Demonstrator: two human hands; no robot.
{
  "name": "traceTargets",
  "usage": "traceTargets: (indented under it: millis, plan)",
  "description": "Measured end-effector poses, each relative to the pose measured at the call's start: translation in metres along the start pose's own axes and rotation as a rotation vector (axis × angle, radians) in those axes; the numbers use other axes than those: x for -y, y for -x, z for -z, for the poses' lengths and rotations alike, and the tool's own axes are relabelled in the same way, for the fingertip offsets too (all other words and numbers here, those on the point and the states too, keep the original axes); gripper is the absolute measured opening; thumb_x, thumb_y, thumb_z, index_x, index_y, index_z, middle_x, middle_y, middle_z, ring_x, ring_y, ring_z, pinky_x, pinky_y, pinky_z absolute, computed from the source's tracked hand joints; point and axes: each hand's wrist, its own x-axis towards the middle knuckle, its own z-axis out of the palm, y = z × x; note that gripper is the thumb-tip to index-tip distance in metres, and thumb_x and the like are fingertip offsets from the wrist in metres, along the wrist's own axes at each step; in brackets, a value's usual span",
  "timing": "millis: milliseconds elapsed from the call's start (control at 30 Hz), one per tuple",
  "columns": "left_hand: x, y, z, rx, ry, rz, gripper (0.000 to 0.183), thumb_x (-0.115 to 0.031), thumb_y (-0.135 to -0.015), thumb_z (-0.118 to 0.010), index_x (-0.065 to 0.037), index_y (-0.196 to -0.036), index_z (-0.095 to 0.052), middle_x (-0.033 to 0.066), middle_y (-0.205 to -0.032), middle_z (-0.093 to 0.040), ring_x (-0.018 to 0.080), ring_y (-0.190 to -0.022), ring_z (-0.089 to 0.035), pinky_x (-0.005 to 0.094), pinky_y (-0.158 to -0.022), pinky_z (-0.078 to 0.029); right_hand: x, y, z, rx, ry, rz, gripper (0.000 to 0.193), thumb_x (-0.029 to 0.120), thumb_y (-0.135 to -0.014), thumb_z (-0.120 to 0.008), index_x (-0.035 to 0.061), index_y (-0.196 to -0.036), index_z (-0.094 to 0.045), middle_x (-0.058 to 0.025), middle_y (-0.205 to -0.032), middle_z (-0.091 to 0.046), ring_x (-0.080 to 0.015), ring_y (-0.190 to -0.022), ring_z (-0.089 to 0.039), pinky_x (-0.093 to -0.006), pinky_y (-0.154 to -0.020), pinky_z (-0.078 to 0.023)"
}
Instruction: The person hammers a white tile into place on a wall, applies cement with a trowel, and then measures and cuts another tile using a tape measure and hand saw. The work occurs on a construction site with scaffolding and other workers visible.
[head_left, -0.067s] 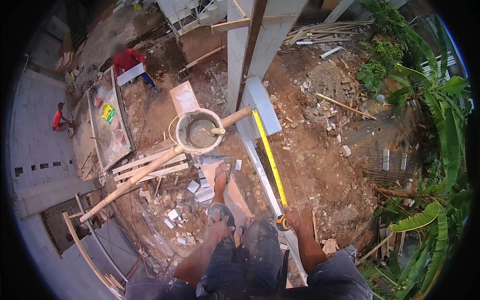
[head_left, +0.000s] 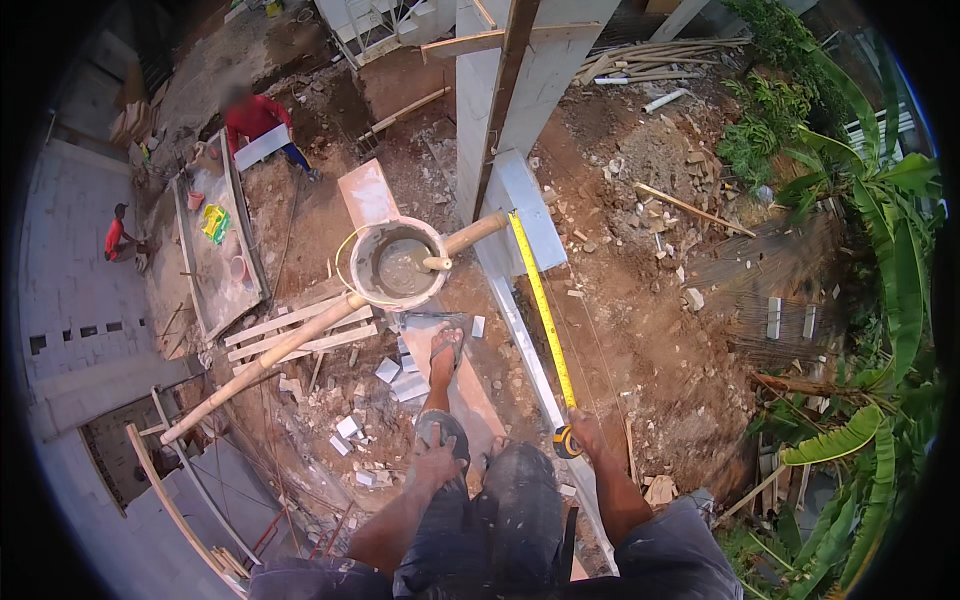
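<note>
Almost nothing had shifted since a moment earlier. The right hand still had its fingers closed on the tape measure case, its yellow blade run out along the grey beam. The left hand rested spread on the knee. Beyond the sandalled foot stood the mortar bucket; the measurement looked held.

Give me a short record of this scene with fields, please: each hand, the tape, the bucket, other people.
Left hand: rests on the person's own knee, holds nothing
Right hand: grips the case of the tape measure
Tape blade: yellow, stretched out toward the grey beam
Bucket: holds wet grey mortar, sits by a bamboo pole
Foot: in a sandal, on a plank
Other people: two in red, far below
</note>
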Motion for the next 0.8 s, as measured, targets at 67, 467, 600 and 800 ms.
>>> traceTargets:
  millis: [67,467,600,800]
  plan:
    - [-0.009,-0.003,0.037,0.063,-0.05,0.007,0.071,-0.046,-0.082,-0.064,-0.017,-0.142,-0.039,0.0241,-0.152,-0.018,0.0455,-0.136,-0.027,0.0571,-0.102,-0.036,0.019,-0.033,-0.005,-0.041,-0.118,-0.014,0.061,0.055,-0.088,-0.049,-0.0022,-0.085,-0.071,-0.0284,-0.081,-0.066,-0.0398,-0.091,-0.065,-0.0455,-0.08,-0.048]
    - [0.008,-0.082,0.07,0.075,-0.175,0.1,0.055,-0.042,-0.083,-0.057,-0.009,-0.126,-0.055,0.023,-0.141,-0.039,0.0473,-0.125,-0.038,0.0565,-0.094,-0.041,0.119,-0.245,-0.01,-0.188,-0.043,0.025,0.065,0.059,-0.09,-0.045,-0.0029,-0.092,-0.066,-0.0273,-0.086,-0.066,-0.0419,-0.091,-0.064,-0.0467,-0.078,-0.049]
    - [0.008,-0.086,0.087,0.15,-0.18,0.134,0.057,-0.045,-0.085,-0.055,-0.007,-0.127,-0.054,0.0228,-0.142,-0.039,0.0468,-0.127,-0.036,0.0559,-0.097,-0.039,0.122,-0.286,-0.008,-0.256,0.02,0.09,0.064,0.061,-0.09,-0.043,0.0013,-0.091,-0.066,-0.0257,-0.082,-0.065,-0.0418,-0.084,-0.064,-0.0472,-0.072,-0.048]
    - [0.011,-0.082,0.099,0.168,-0.245,0.155,0.054,-0.043,-0.086,-0.055,-0.011,-0.128,-0.052,0.0188,-0.142,-0.039,0.0389,-0.13,-0.039,0.0521,-0.099,-0.04,0.14,-0.316,-0.012,-0.233,0.093,0.032,0.063,0.061,-0.091,-0.039,0.005,-0.103,-0.065,-0.0275,-0.091,-0.065,-0.0445,-0.091,-0.062,-0.049,-0.078,-0.048]
